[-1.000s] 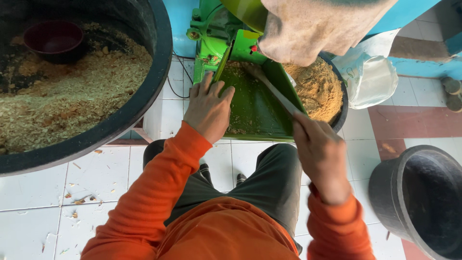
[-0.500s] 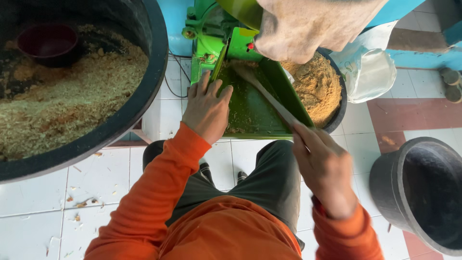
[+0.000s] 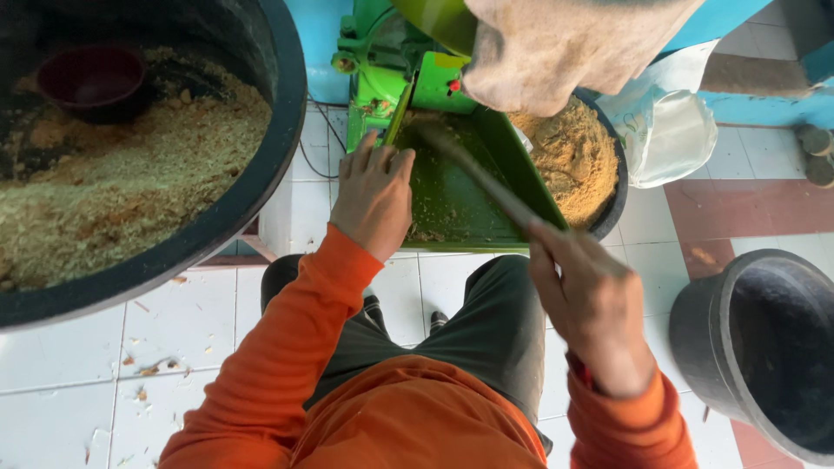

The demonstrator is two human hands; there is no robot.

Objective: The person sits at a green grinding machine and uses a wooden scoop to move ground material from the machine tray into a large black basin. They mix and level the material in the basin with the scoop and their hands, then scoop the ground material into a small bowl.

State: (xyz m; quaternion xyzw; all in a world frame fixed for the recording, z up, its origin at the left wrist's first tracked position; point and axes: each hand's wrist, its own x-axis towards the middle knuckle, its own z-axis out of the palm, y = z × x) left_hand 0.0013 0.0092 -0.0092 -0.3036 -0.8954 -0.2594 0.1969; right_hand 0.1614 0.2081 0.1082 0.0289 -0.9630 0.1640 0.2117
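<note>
Green tray (image 3: 452, 204), orange sleeves (image 3: 287, 347), seemingly black tub (image 3: 261, 174)

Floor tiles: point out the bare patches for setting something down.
Tiled floor between the big black tub and the orange sleeve is free apart from scattered crumbs. Around the green tray, hands and buckets crowd it.
</note>
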